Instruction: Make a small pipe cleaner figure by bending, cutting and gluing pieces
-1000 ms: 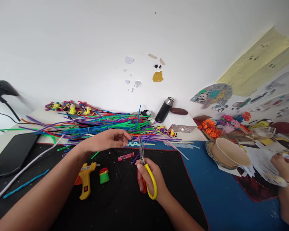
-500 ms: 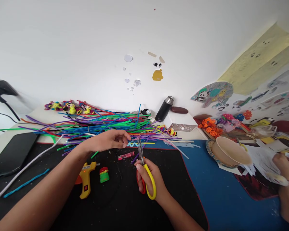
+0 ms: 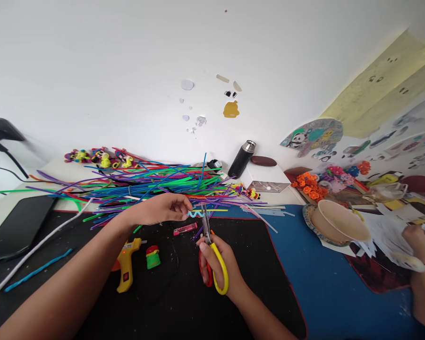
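Note:
Pinched in my left hand (image 3: 166, 208) is a light-blue wavy pipe cleaner (image 3: 195, 214), which sticks out to the right from the fingertips. My right hand (image 3: 221, 262) grips scissors (image 3: 220, 270) with one yellow and one red handle loop, blades pointing up and away. The blades are at the free end of the wavy piece; whether they touch it I cannot tell. Below my left hand lies a pink lighter (image 3: 185, 229). A small green, yellow and red pipe-cleaner piece (image 3: 153, 257) rests on the black mat beside a yellow glue gun (image 3: 126, 267).
A large heap of coloured pipe cleaners (image 3: 152, 184) lies along the wall. To the left are a black phone (image 3: 19, 226), a white cord (image 3: 38, 257) and a blue twisted strip (image 3: 38, 270). A black flask (image 3: 242, 159), a beige bowl (image 3: 340, 222) and another person's hand (image 3: 421, 245) are to the right.
The wavy light-blue pipe cleaner now reaches straighter toward the scissor blades. My hands have shifted only slightly.

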Action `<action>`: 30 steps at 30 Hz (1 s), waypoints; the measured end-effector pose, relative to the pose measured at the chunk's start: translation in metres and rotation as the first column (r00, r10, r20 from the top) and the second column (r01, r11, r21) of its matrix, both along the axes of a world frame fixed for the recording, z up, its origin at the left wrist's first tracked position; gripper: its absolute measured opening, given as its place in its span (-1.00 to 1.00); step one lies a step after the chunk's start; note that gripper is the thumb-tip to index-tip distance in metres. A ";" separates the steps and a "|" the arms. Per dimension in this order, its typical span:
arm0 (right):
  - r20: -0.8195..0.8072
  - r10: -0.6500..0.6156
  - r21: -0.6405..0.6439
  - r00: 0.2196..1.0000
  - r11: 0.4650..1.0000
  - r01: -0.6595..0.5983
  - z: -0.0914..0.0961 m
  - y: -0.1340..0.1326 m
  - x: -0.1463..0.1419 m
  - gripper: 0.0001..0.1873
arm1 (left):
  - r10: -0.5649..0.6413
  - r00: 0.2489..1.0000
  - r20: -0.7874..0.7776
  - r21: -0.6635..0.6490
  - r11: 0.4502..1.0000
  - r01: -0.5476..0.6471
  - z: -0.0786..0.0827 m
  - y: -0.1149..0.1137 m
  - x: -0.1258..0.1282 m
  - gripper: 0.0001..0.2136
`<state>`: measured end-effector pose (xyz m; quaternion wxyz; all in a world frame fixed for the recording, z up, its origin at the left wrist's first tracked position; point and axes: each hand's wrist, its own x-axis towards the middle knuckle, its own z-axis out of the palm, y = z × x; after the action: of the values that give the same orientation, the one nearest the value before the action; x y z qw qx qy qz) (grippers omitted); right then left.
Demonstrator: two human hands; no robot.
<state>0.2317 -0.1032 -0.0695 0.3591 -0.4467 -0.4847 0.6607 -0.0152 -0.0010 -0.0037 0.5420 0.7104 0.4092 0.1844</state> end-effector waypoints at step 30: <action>-0.187 -0.085 0.009 0.979 0.996 0.088 -0.016 -0.005 0.001 -0.50 | 0.117 0.966 -0.230 0.350 0.936 -0.029 0.011 -0.015 0.020 -0.82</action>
<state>0.2326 -0.1080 -0.0858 0.4350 -0.4005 -0.4346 0.6793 0.0048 -0.0156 0.0072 0.3469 0.7958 0.4613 0.1831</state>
